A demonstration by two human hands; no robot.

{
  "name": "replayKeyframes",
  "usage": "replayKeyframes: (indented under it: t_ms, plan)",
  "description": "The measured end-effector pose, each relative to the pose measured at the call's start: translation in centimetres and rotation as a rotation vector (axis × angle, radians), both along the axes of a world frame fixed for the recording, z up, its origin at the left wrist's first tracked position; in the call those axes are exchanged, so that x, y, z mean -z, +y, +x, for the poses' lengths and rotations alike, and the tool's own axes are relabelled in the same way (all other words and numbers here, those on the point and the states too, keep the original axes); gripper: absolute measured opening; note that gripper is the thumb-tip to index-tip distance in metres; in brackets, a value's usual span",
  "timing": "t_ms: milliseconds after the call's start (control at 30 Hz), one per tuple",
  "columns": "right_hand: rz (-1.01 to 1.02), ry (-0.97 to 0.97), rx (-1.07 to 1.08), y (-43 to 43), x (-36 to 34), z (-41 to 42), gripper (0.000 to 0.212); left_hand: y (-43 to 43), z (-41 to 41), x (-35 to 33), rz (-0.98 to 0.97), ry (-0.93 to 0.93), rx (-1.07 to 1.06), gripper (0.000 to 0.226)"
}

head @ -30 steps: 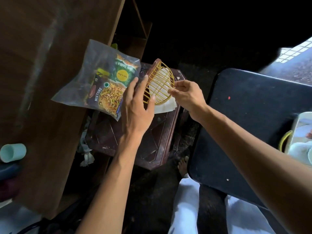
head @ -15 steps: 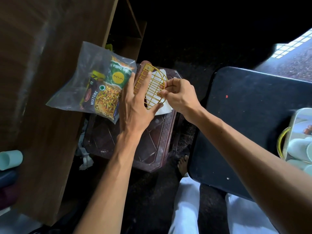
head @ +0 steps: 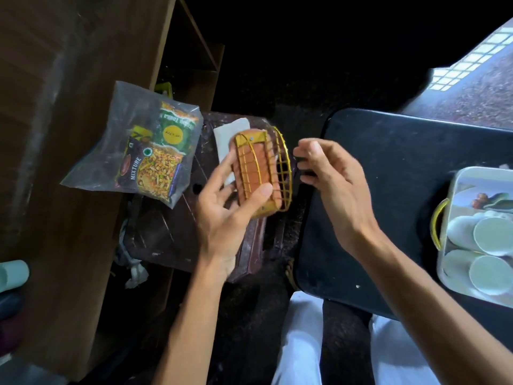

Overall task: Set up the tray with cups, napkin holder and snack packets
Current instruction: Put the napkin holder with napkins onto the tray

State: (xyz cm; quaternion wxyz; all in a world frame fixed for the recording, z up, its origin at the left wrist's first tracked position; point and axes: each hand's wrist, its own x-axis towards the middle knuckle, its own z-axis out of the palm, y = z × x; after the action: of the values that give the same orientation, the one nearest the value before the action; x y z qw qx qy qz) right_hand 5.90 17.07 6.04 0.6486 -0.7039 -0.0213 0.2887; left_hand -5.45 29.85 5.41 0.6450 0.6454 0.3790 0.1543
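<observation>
With the napkin holder (head: pixel 261 170) clamped in the left hand (head: pixel 224 215) and the right hand (head: pixel 330 176) loosely apart, napkins (head: pixel 229 140) are best reinserted before transfer to the tray (head: pixel 455 190).

Two bare forearms, no sleeves, watch, bands or rings on either. Left hand (head: pixel 222 209) and right hand (head: pixel 333 184) both uncovered, nails short and plain. Lower down, white trousers (head: pixel 299 340) over both legs, cloth smooth and unpatterned. Part of a sandalled foot (head: pixel 290 273) between stool and table.
</observation>
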Motion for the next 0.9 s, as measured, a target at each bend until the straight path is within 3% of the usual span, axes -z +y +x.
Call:
replayKeyframes:
  t_ms: [133, 333, 500, 733, 900]
  plan:
    - [0.030, 0.119, -0.092, -4.1, -0.8, -1.5, 0.037, -5.2, 0.1, -0.5, -0.170, -0.040, 0.030, 0.067]
    - [0.037, 0.136, -0.051, -12.7, -1.6, -1.2, 0.035, -14.2, 1.6, -1.5, -0.297, -0.011, 0.129, 0.056]
    - [-0.068, 0.085, 0.088, -20.2, -1.7, -0.3, 0.030, -22.9, 4.5, -2.6, -0.320, 0.045, 0.222, 0.053]
    - [-0.162, 0.015, 0.291, -33.1, -3.6, 1.4, 0.028, -34.5, 8.0, -4.1, -0.489, 0.077, 0.484, 0.077]
    - [-0.204, 0.054, 0.489, -43.2, -3.3, 3.7, 0.028, -43.4, 11.2, -4.1, -0.567, 0.097, 0.604, 0.078]
